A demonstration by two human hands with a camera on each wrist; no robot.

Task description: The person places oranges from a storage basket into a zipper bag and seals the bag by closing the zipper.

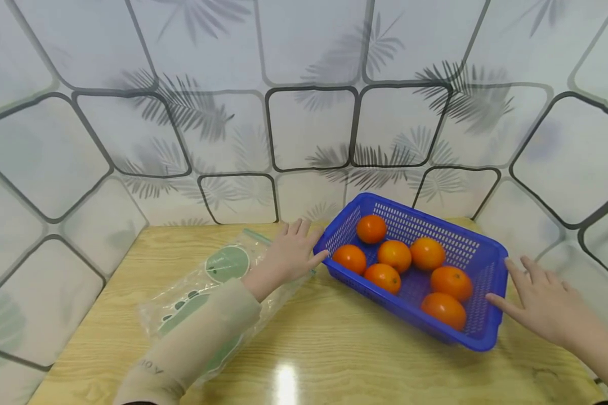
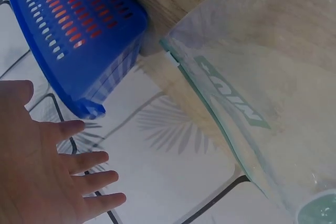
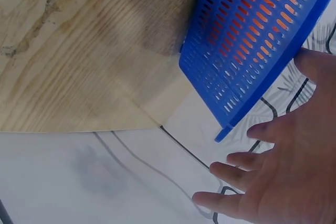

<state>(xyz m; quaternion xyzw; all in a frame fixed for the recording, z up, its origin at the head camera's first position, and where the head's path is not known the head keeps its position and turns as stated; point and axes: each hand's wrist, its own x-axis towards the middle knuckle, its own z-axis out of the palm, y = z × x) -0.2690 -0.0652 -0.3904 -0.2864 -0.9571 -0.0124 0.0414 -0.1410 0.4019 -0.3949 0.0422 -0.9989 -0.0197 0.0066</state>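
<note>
The person's hands flanked the blue basket [image 1: 420, 225], left hand [image 1: 294, 252] by its left end and right hand [image 1: 547, 304] by its right, perhaps because the ends of so long a tub gave the steadiest hold. Each grip was spread, pinching nothing; I couldn't tell whether the thumbs touched the rim. The basket sat slantwise on the worktop [image 1: 334, 349], its slotted walls seemingly keeping 7 oranges [image 1: 394, 256] from rolling away. A clear zip bag [image 1: 228, 263] lay beneath the left sleeve [image 1: 197, 337]. The oranges looked bright and glossy, loosely scattered inside.
</note>
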